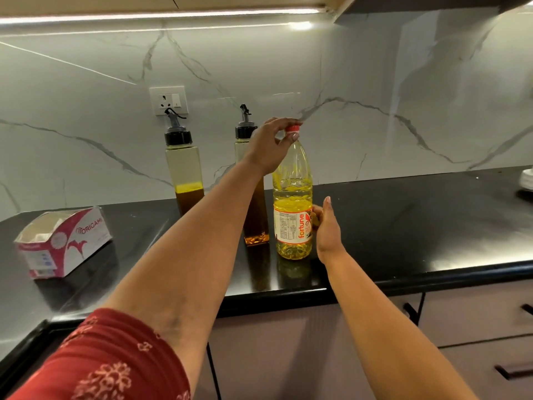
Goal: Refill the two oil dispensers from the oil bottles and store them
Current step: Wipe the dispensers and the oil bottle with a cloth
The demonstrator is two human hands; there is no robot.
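Oil bottle [292,197], yellow oil, "fortune" label, stands upright near the front edge of the black countertop [403,226]. Red cap [293,128] on. Left hand [269,145] reaches over from above; fingertips and thumb pinch the cap. Right hand [327,226] at the bottle's lower right side, fingers wrapped behind the label, holding it. Just left of the bottle, touching or nearly so: a square dispenser [255,197] with dark oil, partly hidden by the left forearm. Second dispenser [184,168] further left, near the wall, oil low. Both have black pour spouts. Tissue box [63,243] at far left. Wall socket [168,100] behind.
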